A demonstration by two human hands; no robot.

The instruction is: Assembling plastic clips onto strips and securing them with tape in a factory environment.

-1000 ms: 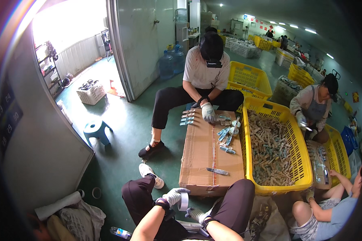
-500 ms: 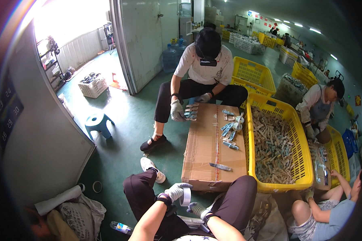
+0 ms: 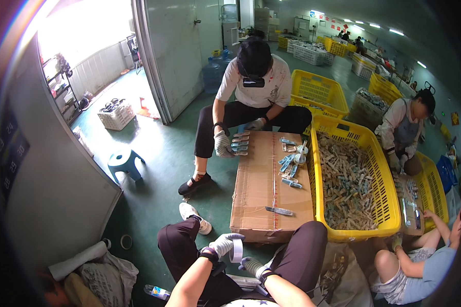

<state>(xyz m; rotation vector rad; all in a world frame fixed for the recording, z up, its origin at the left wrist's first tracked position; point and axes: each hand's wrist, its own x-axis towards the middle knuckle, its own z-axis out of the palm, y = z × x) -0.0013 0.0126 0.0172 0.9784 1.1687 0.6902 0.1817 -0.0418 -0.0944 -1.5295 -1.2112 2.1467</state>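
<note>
My left hand (image 3: 223,245), in a grey-white knit glove, is closed on a roll of white tape (image 3: 236,251) above my lap. Just below and right of the roll is my gloved right hand (image 3: 253,266), its fingers curled; what they hold, if anything, is too small to make out. Beyond my knees stands a cardboard box (image 3: 253,197). On its top lie a folding or utility knife (image 3: 279,211) near my edge and several blue and beige clips (image 3: 288,165) at the right. Opposite, a co-worker's gloved hand (image 3: 223,145) touches a row of clips (image 3: 240,144) along the box's left edge.
A yellow crate (image 3: 319,204) full of clips stands against the box's right side. Two people work farther right beside another yellow crate (image 3: 435,189). On the floor are a blue stool (image 3: 125,161), a bottle (image 3: 157,292), a tape ring (image 3: 126,241) and sacks (image 3: 105,279) at left.
My view has shifted slightly. My hands and the tape roll keep their place; the co-worker opposite still has a hand at the row of clips.
</note>
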